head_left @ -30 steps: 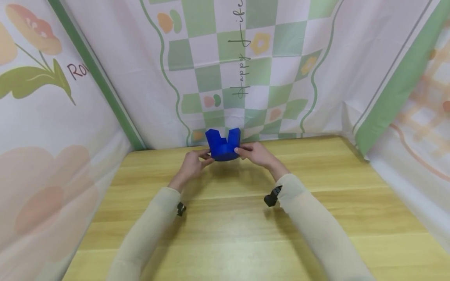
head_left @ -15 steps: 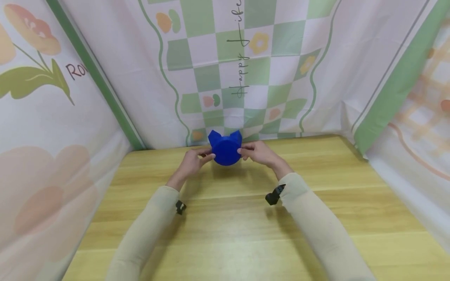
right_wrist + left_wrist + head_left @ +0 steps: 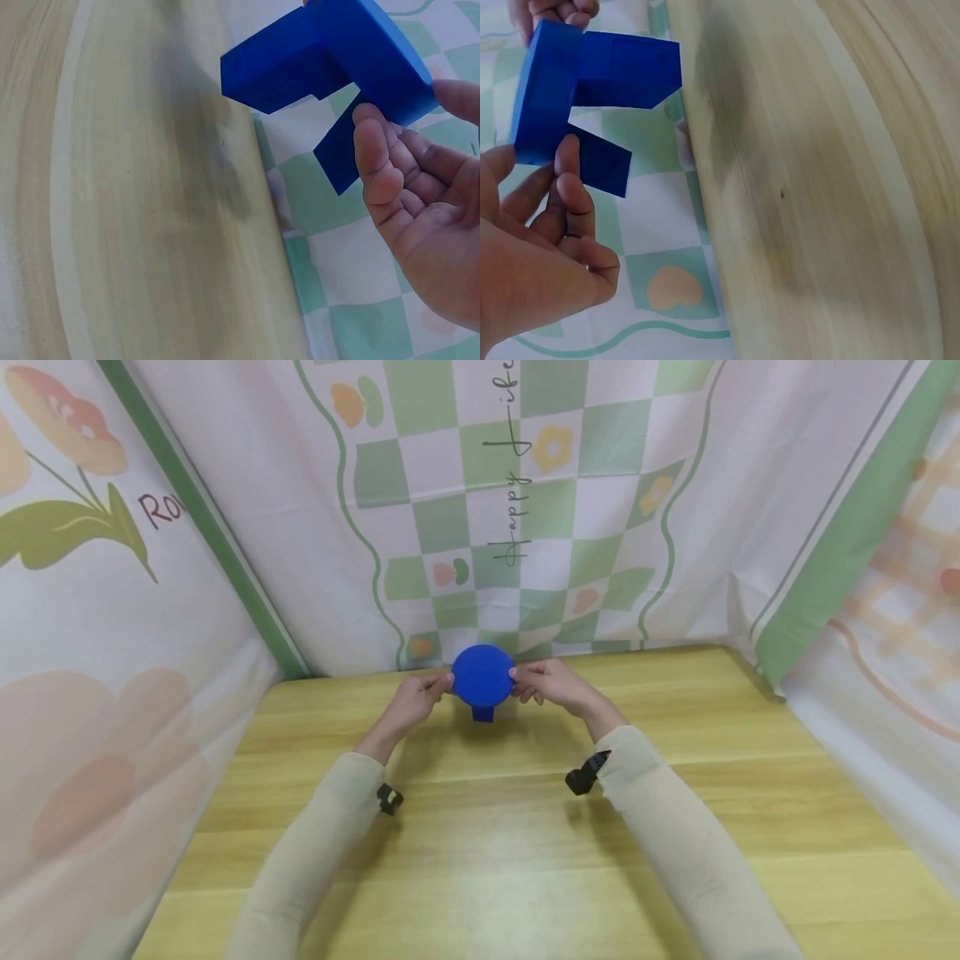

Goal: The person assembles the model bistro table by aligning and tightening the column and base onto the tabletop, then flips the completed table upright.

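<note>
Between the two hands is a blue object with a round flat disc (image 3: 483, 675) and block-like prongs. In the head view the disc face is turned up toward me and one prong (image 3: 483, 714) shows below it. My left hand (image 3: 415, 700) pinches the disc's left edge; my right hand (image 3: 558, 683) pinches its right edge. Both wrist views show the object held above the table, with its prongs (image 3: 630, 67) pointing toward the tabletop. In the right wrist view, a thick block (image 3: 274, 64) and a thinner prong (image 3: 341, 146) stand out from the disc.
A wood-grain table (image 3: 480, 843) lies below, its far edge just behind the hands. A checkered cloth (image 3: 517, 527) hangs behind it, with patterned cloths at both sides. Each wrist carries a small black device, such as the right one (image 3: 587, 774).
The blue object has turned over in both hands: its prongs pointed up a second ago, and now the disc faces up with a prong below. The hands keep their place at its sides.
</note>
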Demonstrator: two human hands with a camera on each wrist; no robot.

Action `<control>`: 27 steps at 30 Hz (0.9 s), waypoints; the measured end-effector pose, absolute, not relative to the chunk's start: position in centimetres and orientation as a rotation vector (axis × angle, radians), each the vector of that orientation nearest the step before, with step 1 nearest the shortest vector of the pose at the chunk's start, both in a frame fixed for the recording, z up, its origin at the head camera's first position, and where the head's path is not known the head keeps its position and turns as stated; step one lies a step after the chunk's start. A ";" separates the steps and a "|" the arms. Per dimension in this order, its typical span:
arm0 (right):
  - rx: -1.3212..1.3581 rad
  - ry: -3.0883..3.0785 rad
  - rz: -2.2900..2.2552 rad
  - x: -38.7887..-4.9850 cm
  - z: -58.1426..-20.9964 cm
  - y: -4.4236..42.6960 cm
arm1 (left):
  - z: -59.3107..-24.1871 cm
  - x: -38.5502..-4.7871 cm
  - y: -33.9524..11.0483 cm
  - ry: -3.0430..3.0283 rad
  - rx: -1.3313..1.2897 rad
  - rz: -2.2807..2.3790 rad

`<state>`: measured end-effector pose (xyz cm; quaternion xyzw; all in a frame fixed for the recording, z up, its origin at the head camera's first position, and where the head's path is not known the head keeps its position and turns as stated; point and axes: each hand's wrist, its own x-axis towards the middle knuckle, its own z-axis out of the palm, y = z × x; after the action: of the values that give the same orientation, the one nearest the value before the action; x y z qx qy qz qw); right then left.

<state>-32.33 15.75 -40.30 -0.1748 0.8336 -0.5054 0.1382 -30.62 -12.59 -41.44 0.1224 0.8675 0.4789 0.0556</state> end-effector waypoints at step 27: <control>-0.337 2.333 -1.352 -32.1 -42.6 15.0 | -43.3 -30.7 -11.4 2.622 0.160 1.377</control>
<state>-32.14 14.95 -42.57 -0.1211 0.8393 -0.4864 0.2104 -30.75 -11.44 -43.29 0.0536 0.8807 0.4624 0.0880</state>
